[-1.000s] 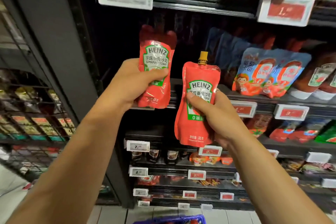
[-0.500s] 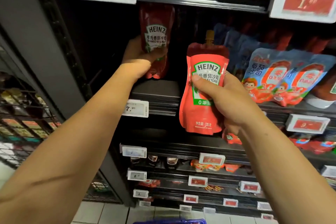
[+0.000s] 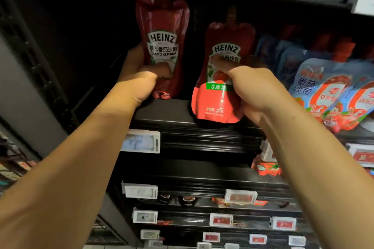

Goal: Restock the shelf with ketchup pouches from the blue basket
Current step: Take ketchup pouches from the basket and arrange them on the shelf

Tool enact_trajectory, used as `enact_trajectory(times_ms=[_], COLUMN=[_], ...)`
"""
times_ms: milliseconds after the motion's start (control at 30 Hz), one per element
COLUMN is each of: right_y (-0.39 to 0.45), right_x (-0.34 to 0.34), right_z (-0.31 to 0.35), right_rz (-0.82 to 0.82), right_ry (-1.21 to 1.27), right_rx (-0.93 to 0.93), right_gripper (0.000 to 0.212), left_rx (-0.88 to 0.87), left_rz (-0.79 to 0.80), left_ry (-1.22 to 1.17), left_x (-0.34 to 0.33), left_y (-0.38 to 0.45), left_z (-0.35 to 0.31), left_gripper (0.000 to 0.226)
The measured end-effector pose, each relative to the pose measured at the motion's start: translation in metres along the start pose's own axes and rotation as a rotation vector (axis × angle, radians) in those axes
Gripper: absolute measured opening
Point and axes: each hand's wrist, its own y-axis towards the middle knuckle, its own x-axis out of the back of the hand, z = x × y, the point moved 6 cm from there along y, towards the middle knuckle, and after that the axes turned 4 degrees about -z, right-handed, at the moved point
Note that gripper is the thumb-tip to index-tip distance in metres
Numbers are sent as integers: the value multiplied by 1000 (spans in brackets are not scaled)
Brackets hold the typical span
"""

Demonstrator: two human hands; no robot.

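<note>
L hand [image 3: 139,79] & R hand [image 3: 249,87] grip pouches [image 3: 162,46] (upright, seemingly) on shelf [image 3: 172,115].

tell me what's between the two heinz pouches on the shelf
Nothing stands between the left pouch and the right pouch: the head view shows only a dark gap and bare shelf.

Dim shelf interior, forearms brightly lit from the front, motion blur throughout, wide-angle bending at edges

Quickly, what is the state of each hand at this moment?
Left hand: grips the left ketchup pouch, upright on the shelf.
Right hand: grips the right ketchup pouch.
</note>
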Motion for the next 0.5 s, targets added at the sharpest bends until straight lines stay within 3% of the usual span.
enact_trajectory(times_ms=[167, 333, 500], right_y=[35, 87, 88], right_x=[-19, -46, -50], right_z=[28, 32, 21], right_rz=[-71, -151, -386], right_ry=[-92, -196, -216], right_rx=[250, 342, 581], right_gripper=[34, 41, 61], left_rx=[-24, -36, -71], left_rz=[15, 51, 27], left_ry=[-13, -31, -63], left_x=[0, 0, 2], left_y=[5, 10, 6], left_z=[3, 10, 8], left_gripper=[52, 47, 77])
